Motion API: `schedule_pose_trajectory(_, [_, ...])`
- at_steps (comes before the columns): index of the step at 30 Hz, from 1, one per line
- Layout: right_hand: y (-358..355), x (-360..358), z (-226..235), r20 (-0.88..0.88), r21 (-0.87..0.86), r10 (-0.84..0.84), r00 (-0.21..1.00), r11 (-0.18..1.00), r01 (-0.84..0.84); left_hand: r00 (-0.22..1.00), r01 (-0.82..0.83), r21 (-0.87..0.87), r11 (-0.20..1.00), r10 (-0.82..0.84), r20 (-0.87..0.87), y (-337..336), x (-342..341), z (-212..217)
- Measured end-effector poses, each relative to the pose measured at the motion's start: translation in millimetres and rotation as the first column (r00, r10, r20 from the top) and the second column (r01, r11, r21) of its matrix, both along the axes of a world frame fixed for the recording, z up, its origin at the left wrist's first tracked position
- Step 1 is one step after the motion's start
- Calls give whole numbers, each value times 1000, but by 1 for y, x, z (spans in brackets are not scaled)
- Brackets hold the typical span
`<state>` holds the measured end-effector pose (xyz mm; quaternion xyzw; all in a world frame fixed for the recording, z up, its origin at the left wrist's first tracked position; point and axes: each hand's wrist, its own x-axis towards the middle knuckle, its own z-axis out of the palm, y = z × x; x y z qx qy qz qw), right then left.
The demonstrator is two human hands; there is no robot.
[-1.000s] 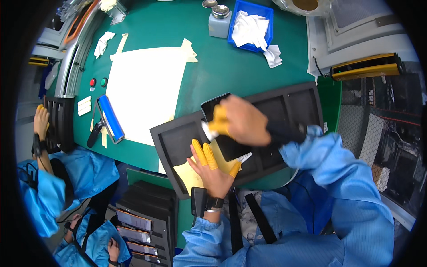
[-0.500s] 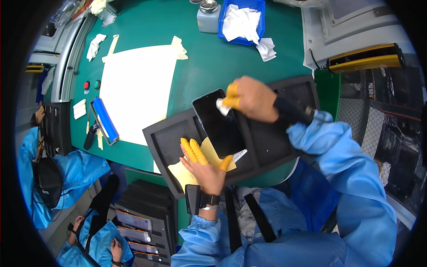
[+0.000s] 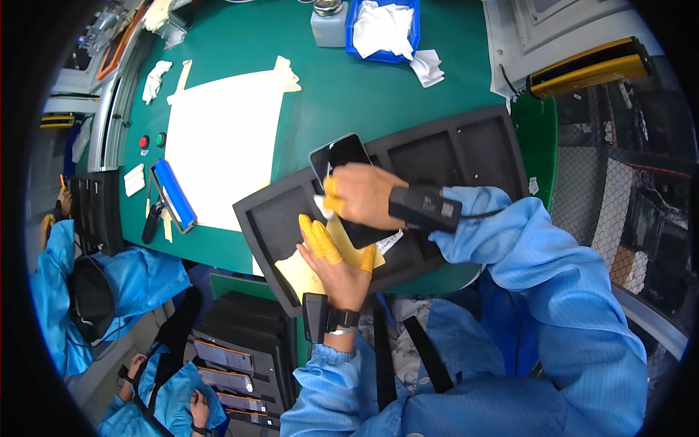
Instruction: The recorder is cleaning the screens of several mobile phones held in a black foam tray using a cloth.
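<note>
A smartphone [image 3: 345,149] with a black, glossy screen lies tilted across a black foam tray [image 3: 277,224]. My right hand [image 3: 368,191] is over the screen, its yellow-capped fingers closed on a small white wipe [image 3: 320,205] at the phone's left edge. That hand hides the middle of the phone. By the phone's lower end my left hand [image 3: 336,275] rests with fingers and thumb apart, also in yellow finger cots. Yellow paper [image 3: 297,272] lies under and beside the left hand. A small white label strip [image 3: 387,242] shows at the phone's lower right corner.
A white sheet [image 3: 226,146] is taped to the green table. Left of it are a blue roller [image 3: 173,195] and red and green buttons [image 3: 144,141]. Behind stand a blue bin [image 3: 352,51] of white wipes and a dispenser bottle [image 3: 328,30]. Co-workers [image 3: 138,284] sit at left near stacked trays [image 3: 244,320].
My right hand has swept the wipe down and left, from the upper right of the screen to its left edge. My left hand stays by the phone's lower end.
</note>
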<state>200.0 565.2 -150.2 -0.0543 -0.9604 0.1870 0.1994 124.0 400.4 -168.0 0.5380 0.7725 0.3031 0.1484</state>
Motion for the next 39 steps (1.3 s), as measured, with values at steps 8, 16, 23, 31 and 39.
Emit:
schedule_pose_trajectory(8, [-28, 39, -5, 4, -117, 280, 960, 953, -278, 999, 45, -11, 999, -45, -5, -2, -3, 11])
schedule_pose_trajectory(16, [-6, 59, 17, 164, -24, 397, 903, 917, -398, 993, 107, -133, 985, -111, -27, 3, -3, 21])
schedule_pose_trajectory(23, [-1, 63, 48, 360, -7, 72, 930, 997, -74, 992, 102, -114, 988, -110, -66, 5, -4, 20])
schedule_pose_trajectory(31, [18, 247, 22, 120, -723, -964, 236, 78, 687, 875, -484, 121, 867, 483, 39, -74, -57, 42])
schedule_pose_trajectory(39, [-36, 297, -53, 279, -959, -943, 184, -265, 97, 447, -406, -380, 831, 543, 711, -72, -78, 39])
